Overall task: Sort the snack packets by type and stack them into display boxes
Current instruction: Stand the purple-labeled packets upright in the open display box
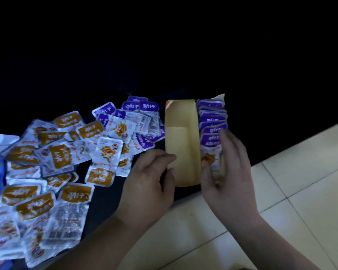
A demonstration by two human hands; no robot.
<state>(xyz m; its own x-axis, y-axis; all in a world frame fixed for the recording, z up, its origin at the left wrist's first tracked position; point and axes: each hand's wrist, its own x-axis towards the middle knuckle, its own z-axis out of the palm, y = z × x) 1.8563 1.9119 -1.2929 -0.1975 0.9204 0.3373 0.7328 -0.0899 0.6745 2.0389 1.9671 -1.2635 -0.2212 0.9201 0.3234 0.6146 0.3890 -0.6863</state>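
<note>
Now purple packets (212,119) stood in box's (180,121) right half, nearest pinched by right hand (230,172); box, at dark surface's (103,203) near edge, gripped at left wall by left hand (150,182). Row best pressed back evenly, kept upright.

Left hand (150,184) — back up, forearm entering from below, fingers curled, pinching the display box (180,121) wall. Right hand (230,172) — thumb and curled fingers clasping the purple packets (212,120), forearm bare.

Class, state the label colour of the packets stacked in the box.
Purple, on the stacked packets; head view.
</note>
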